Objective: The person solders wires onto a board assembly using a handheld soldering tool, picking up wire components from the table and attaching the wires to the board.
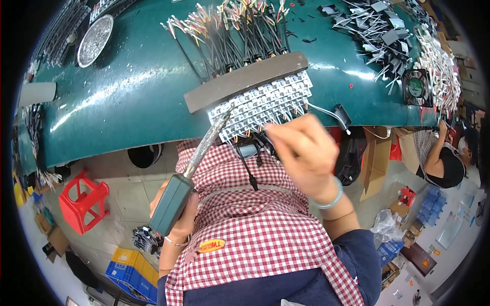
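Observation:
My left hand (190,211) is closed round the dark green handle of a soldering iron (200,152). The iron's silver barrel slants up and away from me, its tip over a panel of white circuit boards (265,102). Short coloured wires and white leads line the panel's near edge. A long brown bar (247,80) lies across its far side. Over the near right edge of the panel, my right hand (306,148) is slightly blurred, thumb and forefinger pinched together near the wires. What they hold, if anything, is too small to make out. Black cables with plugs (252,179) hang from the table's front edge.
Black cables with stripped ends (245,30) fan out beyond the bar. At the right lie piles of black parts with white leads (390,38) and a small fan (417,86). A silver dish (95,41) sits far left. A red stool (84,201) stands below; another person (449,158) works at right.

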A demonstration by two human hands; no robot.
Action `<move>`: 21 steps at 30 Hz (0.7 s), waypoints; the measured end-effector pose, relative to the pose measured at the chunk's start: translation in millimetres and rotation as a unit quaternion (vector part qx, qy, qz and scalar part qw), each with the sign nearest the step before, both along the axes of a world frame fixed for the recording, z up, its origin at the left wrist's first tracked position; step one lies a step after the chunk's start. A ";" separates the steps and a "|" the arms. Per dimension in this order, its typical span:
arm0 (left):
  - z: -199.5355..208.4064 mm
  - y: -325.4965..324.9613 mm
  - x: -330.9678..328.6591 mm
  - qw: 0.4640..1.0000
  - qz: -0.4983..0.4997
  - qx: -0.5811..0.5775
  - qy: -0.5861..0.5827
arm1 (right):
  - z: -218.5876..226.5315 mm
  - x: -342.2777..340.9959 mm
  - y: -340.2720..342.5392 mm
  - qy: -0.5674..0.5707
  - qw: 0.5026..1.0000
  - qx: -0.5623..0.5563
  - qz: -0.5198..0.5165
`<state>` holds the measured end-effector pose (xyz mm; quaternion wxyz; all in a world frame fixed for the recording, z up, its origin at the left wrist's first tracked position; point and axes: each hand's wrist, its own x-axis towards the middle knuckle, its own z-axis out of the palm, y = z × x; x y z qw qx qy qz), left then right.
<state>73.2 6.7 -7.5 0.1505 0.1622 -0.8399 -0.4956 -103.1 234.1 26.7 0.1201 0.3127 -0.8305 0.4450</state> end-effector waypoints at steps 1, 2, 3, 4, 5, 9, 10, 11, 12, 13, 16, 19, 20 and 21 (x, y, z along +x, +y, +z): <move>0.3 -1.5 1.7 1.000 -0.007 0.007 -0.002 | -10.2 8.1 -9.0 -0.016 1.000 -0.005 -0.012; 0.0 -2.6 3.4 1.000 -0.006 0.007 -0.003 | -19.1 14.6 -15.9 -0.031 0.999 -0.011 -0.023; 0.0 -3.3 5.2 1.000 -0.019 0.010 0.001 | -27.3 18.1 -20.7 -0.026 0.999 -0.004 -0.035; -0.2 -4.4 6.8 0.999 -0.033 0.014 0.005 | -33.2 21.0 -24.5 -0.032 0.999 -0.001 -0.042; -0.4 -6.0 8.6 0.999 -0.031 0.013 0.003 | -37.3 23.1 -27.4 -0.028 0.999 0.003 -0.046; 3.1 -7.9 8.8 0.996 -0.078 -0.033 0.020 | -46.6 26.0 -31.0 0.003 0.998 0.012 -0.060; 5.5 -7.4 6.6 0.994 -0.092 -0.047 0.030 | -46.7 26.6 -31.2 0.002 0.998 0.013 -0.058; 8.3 -5.7 4.6 0.994 -0.090 -0.047 0.030 | -46.4 26.9 -31.2 0.003 0.998 0.017 -0.061; 11.7 -2.9 2.3 0.995 -0.083 -0.051 0.032 | -46.1 27.2 -30.9 0.003 0.998 0.021 -0.064; 13.7 -0.9 0.6 0.995 -0.076 -0.055 0.035 | -46.2 27.6 -30.8 0.003 0.998 0.022 -0.062; 13.6 1.1 -2.2 0.992 -0.079 -0.076 0.057 | -47.0 28.2 -31.1 0.004 0.997 0.034 -0.063; 15.9 1.7 -4.0 0.995 -0.079 -0.054 0.032 | -47.1 27.9 -31.1 0.004 0.997 0.037 -0.064; 16.9 1.4 -5.3 0.995 -0.079 -0.054 0.031 | -46.4 27.4 -31.2 0.007 0.997 0.037 -0.064; 17.5 0.8 -6.5 0.995 -0.088 -0.048 0.024 | -46.2 27.1 -31.5 0.010 0.997 0.037 -0.064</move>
